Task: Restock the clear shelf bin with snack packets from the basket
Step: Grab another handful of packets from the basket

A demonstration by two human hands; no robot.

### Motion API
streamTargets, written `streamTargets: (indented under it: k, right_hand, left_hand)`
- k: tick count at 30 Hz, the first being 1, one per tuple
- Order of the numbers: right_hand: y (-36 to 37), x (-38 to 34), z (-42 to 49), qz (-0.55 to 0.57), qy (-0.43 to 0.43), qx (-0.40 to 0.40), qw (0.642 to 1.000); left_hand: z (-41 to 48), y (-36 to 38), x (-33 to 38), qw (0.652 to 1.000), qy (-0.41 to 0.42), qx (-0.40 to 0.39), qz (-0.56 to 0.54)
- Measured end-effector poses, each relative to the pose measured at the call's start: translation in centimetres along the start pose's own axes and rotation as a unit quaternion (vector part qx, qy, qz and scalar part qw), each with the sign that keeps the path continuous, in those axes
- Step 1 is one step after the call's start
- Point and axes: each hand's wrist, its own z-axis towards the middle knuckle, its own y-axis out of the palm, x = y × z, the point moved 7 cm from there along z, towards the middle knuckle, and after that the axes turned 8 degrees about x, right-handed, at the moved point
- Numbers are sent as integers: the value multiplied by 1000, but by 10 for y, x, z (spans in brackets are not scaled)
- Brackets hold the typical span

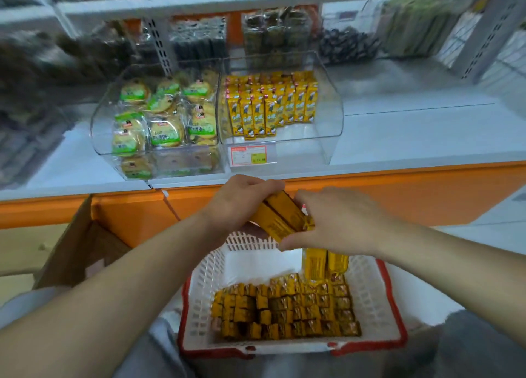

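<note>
Shop shelving, white with an orange front, and the clear shelf bin (331, 127) sits on it pretty much dead ahead. Its right compartment has yellow snack packets (270, 107) standing upright in rows, with bare floor showing at its front right; the left compartment is full of green cookie packs (159, 113). Down low there's the basket (394, 306), about half full of the same yellow basket packets (284, 309). Both grips are on one bundle of yellow packets (280, 218) just above the basket's far edge: left grip (242, 204) has its fingers curled over the upper end, right grip (338, 221) is wrapped round the lower end. So the bundle's long axis slants from up-left down to the right, while the ones in the bin stand on end. My guess is it needs tipping upright on the way. The bin is up and forward from the bundle, and the left grip looks a touch nearer to it.
</note>
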Motion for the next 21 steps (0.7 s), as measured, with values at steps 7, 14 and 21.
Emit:
streamTargets:
  k: [7, 14, 21]
  right_hand:
    - [6, 12, 29, 16, -2, 35, 999]
    - [2, 29, 40, 321, 68, -16, 944]
    - [0, 25, 43, 397, 85, -4, 914]
  left_hand:
    - [18, -5, 4, 996, 11, -68, -56]
    - [23, -15, 16, 990, 104, -75, -67]
    - [25, -18, 21, 988, 126, -6, -86]
